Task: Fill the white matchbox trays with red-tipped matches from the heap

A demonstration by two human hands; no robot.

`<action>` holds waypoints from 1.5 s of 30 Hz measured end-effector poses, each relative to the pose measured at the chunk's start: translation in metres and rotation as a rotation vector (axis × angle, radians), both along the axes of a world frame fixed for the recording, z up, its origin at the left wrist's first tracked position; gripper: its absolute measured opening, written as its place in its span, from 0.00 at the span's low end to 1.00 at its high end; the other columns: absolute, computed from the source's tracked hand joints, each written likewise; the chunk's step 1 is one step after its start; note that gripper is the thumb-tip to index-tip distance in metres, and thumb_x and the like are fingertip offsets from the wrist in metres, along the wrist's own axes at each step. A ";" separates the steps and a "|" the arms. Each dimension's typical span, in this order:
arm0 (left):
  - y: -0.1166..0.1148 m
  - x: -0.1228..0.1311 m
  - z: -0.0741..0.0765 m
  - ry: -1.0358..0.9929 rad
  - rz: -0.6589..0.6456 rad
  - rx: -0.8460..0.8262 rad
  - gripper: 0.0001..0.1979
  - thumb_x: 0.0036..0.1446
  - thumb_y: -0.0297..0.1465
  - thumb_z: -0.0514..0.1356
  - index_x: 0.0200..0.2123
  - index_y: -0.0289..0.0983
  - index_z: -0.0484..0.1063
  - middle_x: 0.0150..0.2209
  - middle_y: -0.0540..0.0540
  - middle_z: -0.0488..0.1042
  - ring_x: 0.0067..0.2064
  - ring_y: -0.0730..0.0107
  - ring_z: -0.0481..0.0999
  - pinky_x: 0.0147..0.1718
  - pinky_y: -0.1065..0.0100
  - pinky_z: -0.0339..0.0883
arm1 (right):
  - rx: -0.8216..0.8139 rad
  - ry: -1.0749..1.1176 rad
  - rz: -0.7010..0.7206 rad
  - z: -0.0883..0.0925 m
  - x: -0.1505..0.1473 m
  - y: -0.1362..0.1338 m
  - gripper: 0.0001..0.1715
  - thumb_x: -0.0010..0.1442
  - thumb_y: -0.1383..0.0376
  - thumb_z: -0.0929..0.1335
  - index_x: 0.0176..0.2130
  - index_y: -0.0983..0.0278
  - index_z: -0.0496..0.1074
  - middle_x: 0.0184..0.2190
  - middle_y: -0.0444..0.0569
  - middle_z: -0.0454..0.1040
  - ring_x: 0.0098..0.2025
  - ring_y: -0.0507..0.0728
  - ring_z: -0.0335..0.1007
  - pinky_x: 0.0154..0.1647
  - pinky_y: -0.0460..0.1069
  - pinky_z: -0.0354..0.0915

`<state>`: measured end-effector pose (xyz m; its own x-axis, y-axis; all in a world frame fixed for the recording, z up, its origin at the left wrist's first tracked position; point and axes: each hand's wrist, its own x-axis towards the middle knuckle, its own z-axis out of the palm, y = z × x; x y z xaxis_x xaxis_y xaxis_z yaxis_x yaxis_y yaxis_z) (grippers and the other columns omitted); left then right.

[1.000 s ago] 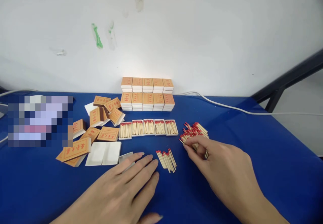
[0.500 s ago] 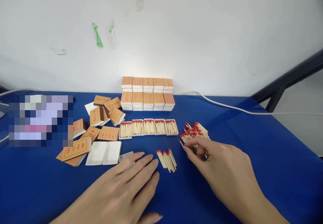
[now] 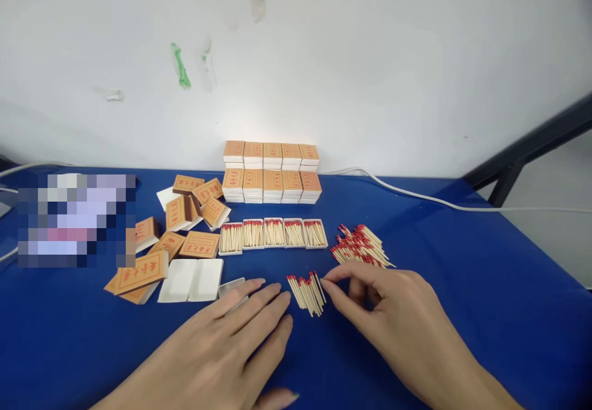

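My right hand is in a pinch at the right edge of a small group of matches on the blue table. A red-tipped match lies at its thumb and index fingertips. My left hand rests flat with fingers stretched out, to the left of that group, partly covering a small box tray. A larger heap of loose matches lies beyond my right hand. Behind the small group stands a row of several open trays filled with matches.
Stacked orange matchboxes stand against the white wall. Scattered matchbox covers and two white trays lie at the left. A blurred-out object sits far left. A white cable runs along the table's back.
My right hand has moved from the large heap toward me and left, bringing a match to the small group's right edge. My left hand has stayed in place.
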<state>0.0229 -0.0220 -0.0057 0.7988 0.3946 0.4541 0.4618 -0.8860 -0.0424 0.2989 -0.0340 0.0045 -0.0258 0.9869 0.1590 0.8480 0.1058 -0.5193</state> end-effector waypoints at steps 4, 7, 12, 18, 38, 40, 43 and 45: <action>0.000 -0.001 -0.002 -0.003 0.001 0.002 0.24 0.84 0.47 0.55 0.59 0.38 0.85 0.59 0.47 0.88 0.64 0.62 0.83 0.76 0.60 0.61 | 0.227 -0.190 -0.119 -0.004 0.006 0.003 0.11 0.71 0.60 0.72 0.39 0.52 0.86 0.20 0.35 0.76 0.20 0.52 0.75 0.23 0.48 0.59; 0.000 -0.001 -0.003 -0.018 0.004 0.015 0.25 0.84 0.47 0.54 0.59 0.38 0.85 0.59 0.46 0.87 0.64 0.61 0.83 0.77 0.59 0.60 | 0.293 -0.306 -0.157 -0.008 0.007 0.004 0.13 0.72 0.61 0.70 0.38 0.53 0.86 0.21 0.37 0.77 0.21 0.54 0.77 0.22 0.49 0.57; -0.002 0.000 -0.001 0.004 0.021 -0.008 0.25 0.85 0.46 0.53 0.59 0.37 0.85 0.59 0.47 0.87 0.65 0.60 0.82 0.79 0.58 0.57 | 0.299 -0.363 -0.142 -0.008 0.006 0.005 0.13 0.70 0.63 0.69 0.37 0.54 0.85 0.20 0.37 0.76 0.20 0.55 0.77 0.22 0.49 0.55; 0.001 0.000 -0.002 0.008 0.001 0.033 0.26 0.85 0.47 0.52 0.59 0.38 0.85 0.60 0.48 0.87 0.64 0.60 0.83 0.79 0.59 0.53 | 0.267 -0.310 -0.090 -0.007 0.006 0.004 0.10 0.68 0.65 0.72 0.35 0.54 0.83 0.19 0.34 0.76 0.19 0.54 0.75 0.22 0.49 0.57; 0.002 0.001 0.003 0.016 -0.001 0.001 0.25 0.84 0.46 0.54 0.59 0.38 0.86 0.61 0.49 0.87 0.64 0.62 0.83 0.83 0.61 0.42 | 0.165 -0.294 -0.113 0.002 0.026 0.001 0.09 0.68 0.57 0.72 0.36 0.50 0.85 0.19 0.34 0.75 0.18 0.55 0.74 0.20 0.48 0.54; 0.002 0.001 0.003 0.015 -0.003 -0.003 0.24 0.84 0.46 0.54 0.58 0.38 0.86 0.61 0.48 0.87 0.64 0.61 0.83 0.83 0.60 0.43 | 0.176 -0.328 -0.101 0.000 0.028 -0.001 0.08 0.66 0.59 0.73 0.35 0.50 0.85 0.19 0.34 0.76 0.18 0.56 0.75 0.20 0.49 0.54; 0.001 0.000 0.002 0.004 0.001 -0.006 0.24 0.84 0.46 0.54 0.58 0.38 0.86 0.60 0.48 0.88 0.63 0.62 0.84 0.82 0.62 0.44 | 0.183 -0.381 -0.088 -0.001 0.027 -0.001 0.06 0.63 0.61 0.75 0.34 0.49 0.85 0.20 0.34 0.78 0.19 0.58 0.77 0.20 0.50 0.53; 0.001 -0.001 0.002 -0.004 -0.001 0.000 0.24 0.84 0.46 0.54 0.58 0.38 0.86 0.60 0.48 0.88 0.63 0.62 0.84 0.82 0.62 0.45 | 0.168 -0.380 -0.087 -0.001 0.026 0.000 0.06 0.63 0.62 0.76 0.34 0.49 0.85 0.20 0.34 0.78 0.20 0.59 0.78 0.21 0.50 0.53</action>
